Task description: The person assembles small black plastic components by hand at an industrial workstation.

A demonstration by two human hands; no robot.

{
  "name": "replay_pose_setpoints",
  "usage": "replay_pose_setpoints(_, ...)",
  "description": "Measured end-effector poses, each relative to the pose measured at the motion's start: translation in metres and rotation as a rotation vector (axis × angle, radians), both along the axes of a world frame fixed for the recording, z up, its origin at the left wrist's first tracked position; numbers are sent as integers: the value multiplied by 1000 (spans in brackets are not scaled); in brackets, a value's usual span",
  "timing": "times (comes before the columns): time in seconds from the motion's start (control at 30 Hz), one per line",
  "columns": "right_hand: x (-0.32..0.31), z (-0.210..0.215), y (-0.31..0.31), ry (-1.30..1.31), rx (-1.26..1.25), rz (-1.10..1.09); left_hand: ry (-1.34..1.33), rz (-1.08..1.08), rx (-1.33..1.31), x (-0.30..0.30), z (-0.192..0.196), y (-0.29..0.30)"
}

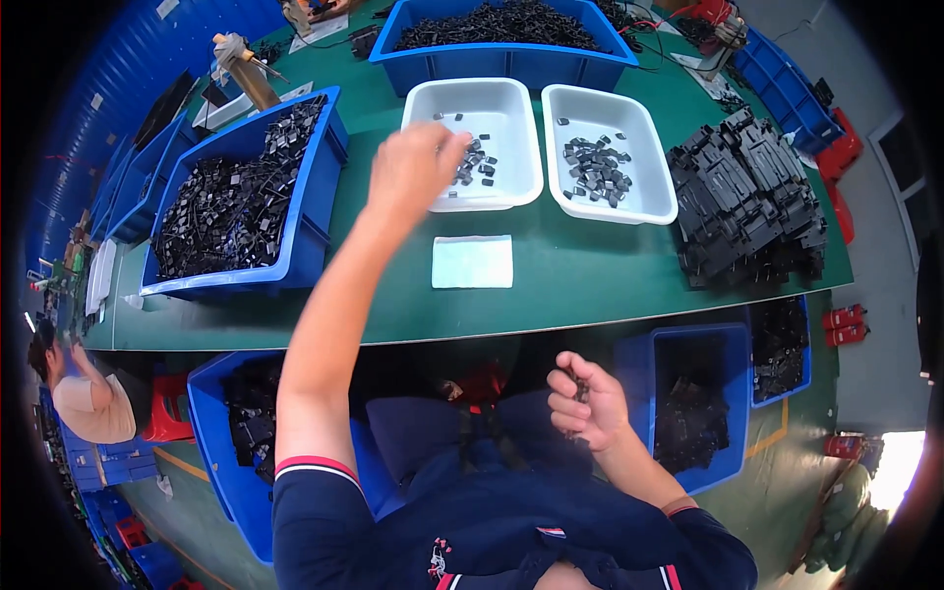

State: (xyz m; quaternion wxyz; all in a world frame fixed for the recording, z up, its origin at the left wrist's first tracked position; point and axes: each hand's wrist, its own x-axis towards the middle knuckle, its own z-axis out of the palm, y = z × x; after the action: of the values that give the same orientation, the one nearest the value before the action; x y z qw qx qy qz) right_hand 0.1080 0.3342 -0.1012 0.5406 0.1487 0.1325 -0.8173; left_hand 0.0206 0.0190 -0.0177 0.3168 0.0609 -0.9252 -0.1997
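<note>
My left hand [418, 167] reaches over the left rim of a white tray [524, 182] that holds small black plastic pieces [476, 163]. Its fingers are bent down and drawn together; they are slightly blurred, and whatever they may grip is hidden. Held low in front of my body, beyond the table's near edge, my right hand [592, 405] is palm up with curled fingers. Something small and dark shows between fingers and palm, too hidden to name. To the right, a second white tray [644, 206] holds more black pieces [598, 169].
A blue bin [313, 241] of black parts stands left, another blue bin [501, 71] at the back. Stacked black plastic mouldings [749, 202] rise at right. A pale cloth [473, 263] lies on the green table [383, 315]. Blue bins [733, 393] flank my legs; a person [93, 403] sits far left.
</note>
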Motion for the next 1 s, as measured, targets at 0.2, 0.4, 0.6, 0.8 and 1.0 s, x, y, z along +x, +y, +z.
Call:
replay_pose_setpoints(0.2,-10,38,-52,532,227,-245,-289,-417,1390,134,-39,108)
replay_pose_setpoints(0.4,18,20,-121,1223,563,-209,48,-265,2421,159,-70,130)
replay_pose_setpoints(0.6,39,29,-167,2192,655,-499,237,-110,2226,197,-81,109)
replay_pose_setpoints(0.8,48,38,-181,2464,685,-338,216,-355,2404,239,-89,95)
replay_pose_setpoints(1.0,64,46,-198,2512,539,-136,287,-321,2461,276,-79,83)
